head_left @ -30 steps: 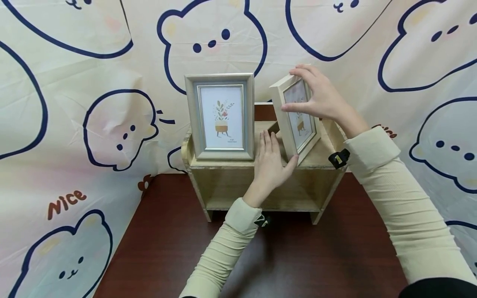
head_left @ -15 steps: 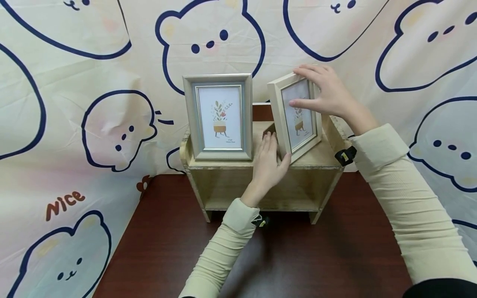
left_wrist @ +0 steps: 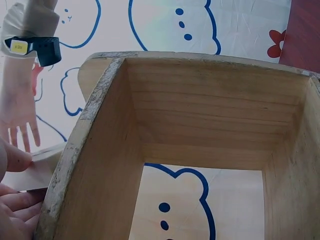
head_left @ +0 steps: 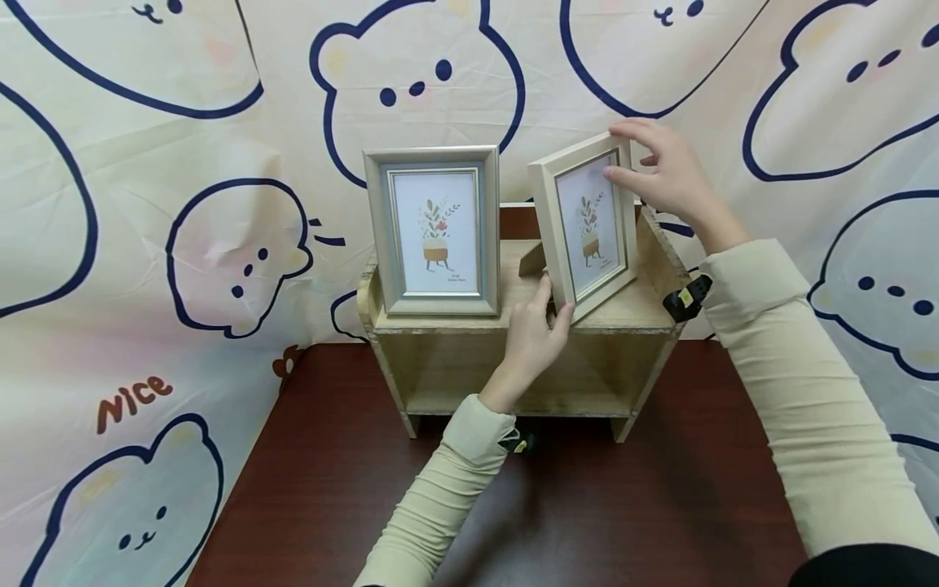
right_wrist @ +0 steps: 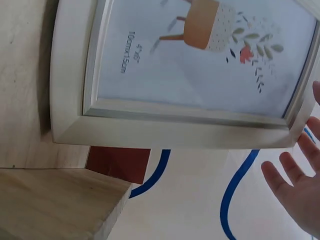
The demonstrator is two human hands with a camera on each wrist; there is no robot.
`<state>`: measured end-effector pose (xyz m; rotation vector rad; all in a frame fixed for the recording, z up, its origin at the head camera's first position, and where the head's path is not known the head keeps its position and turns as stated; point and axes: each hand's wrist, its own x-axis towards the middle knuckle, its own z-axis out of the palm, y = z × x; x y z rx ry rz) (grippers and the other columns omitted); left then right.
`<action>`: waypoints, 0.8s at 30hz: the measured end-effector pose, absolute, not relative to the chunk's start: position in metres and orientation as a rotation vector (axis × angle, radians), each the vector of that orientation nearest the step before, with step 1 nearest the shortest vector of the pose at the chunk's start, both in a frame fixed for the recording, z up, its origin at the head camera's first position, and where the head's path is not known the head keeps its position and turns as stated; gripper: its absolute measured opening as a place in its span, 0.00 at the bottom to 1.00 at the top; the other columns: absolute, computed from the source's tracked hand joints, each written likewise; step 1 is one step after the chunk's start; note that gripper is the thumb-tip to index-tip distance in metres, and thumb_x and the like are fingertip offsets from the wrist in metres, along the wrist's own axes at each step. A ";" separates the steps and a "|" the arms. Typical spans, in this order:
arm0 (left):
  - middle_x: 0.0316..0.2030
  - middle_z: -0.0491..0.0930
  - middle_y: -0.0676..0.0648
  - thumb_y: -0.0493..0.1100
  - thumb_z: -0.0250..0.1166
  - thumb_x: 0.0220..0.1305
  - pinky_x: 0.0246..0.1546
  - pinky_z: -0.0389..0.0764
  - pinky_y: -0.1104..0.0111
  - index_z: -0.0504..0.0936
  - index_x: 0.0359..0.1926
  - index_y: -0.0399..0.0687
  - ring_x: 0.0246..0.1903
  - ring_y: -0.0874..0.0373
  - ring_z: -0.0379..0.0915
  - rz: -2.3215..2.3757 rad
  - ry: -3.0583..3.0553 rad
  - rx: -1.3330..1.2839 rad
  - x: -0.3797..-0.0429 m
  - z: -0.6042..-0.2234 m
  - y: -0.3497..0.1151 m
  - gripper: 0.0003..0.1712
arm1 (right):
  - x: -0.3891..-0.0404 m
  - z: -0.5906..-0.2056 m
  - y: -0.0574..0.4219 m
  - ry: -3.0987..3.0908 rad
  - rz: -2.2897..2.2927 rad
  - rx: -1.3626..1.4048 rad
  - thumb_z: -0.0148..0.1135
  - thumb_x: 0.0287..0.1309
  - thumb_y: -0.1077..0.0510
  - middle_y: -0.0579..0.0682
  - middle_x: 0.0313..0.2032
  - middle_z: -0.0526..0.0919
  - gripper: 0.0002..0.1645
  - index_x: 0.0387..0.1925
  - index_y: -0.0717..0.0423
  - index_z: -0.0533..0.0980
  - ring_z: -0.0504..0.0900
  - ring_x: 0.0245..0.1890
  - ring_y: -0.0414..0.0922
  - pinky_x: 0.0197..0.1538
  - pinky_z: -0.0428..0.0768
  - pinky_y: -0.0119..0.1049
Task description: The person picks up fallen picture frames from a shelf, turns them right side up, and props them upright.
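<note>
On top of a small wooden shelf (head_left: 623, 314), a cream picture frame (head_left: 587, 224) stands turned at an angle, with a flower-pot print in it. Its support leg (head_left: 532, 259) sticks out behind on the left. My left hand (head_left: 534, 338) pinches the lower left corner, thumb on the front side. In the left wrist view the left thumb (left_wrist: 17, 159) lies on the frame's pale edge. Up at the top right corner is my right hand (head_left: 671, 175), its fingers spread and fairly straight in the right wrist view, fingertips right at the frame's edge.
Beside it on the left stands a silver-grey picture frame (head_left: 489, 236) with the same print, facing forward. The shelf's raised right side panel (head_left: 660, 253) is close to the cream frame. Under everything is a dark red table (head_left: 587, 505), with a bear-patterned cloth (head_left: 242, 204) behind.
The cream frame has turned to face more forward. My right hand has slid right and up toward its top corner, and my left fingers have drawn back from the support leg.
</note>
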<state>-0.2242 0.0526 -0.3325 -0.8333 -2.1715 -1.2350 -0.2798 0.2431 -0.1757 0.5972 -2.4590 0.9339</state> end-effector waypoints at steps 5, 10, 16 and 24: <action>0.35 0.81 0.36 0.36 0.58 0.60 0.24 0.73 0.75 0.62 0.59 0.22 0.23 0.57 0.74 -1.218 -2.173 -0.830 -0.224 -0.331 0.054 0.29 | -0.286 -0.173 0.249 -2.514 0.982 0.570 0.62 0.53 0.63 0.52 0.64 0.60 0.35 0.63 0.58 0.63 0.63 0.59 0.53 0.56 0.67 0.52; 0.38 0.80 0.35 0.36 0.59 0.60 0.30 0.77 0.72 0.62 0.59 0.23 0.31 0.53 0.78 -1.198 -2.189 -0.837 -0.223 -0.331 0.055 0.30 | -0.290 -0.171 0.260 -2.635 1.053 0.572 0.62 0.52 0.65 0.53 0.67 0.54 0.40 0.66 0.49 0.59 0.61 0.60 0.63 0.56 0.65 0.57; 0.41 0.79 0.34 0.36 0.58 0.61 0.38 0.78 0.70 0.63 0.58 0.23 0.39 0.50 0.79 -1.210 -2.210 -0.832 -0.223 -0.331 0.055 0.28 | -0.293 -0.170 0.271 -2.774 1.127 0.623 0.57 0.55 0.70 0.66 0.61 0.62 0.46 0.69 0.39 0.51 0.65 0.57 0.65 0.55 0.64 0.61; 0.38 0.79 0.32 0.32 0.56 0.61 0.35 0.80 0.67 0.68 0.53 0.21 0.33 0.48 0.80 -1.161 -2.212 -0.717 -0.228 -0.327 0.049 0.22 | -0.291 -0.175 0.281 -2.755 1.110 0.600 0.54 0.54 0.74 0.64 0.51 0.70 0.46 0.68 0.38 0.53 0.77 0.39 0.41 0.42 0.76 0.30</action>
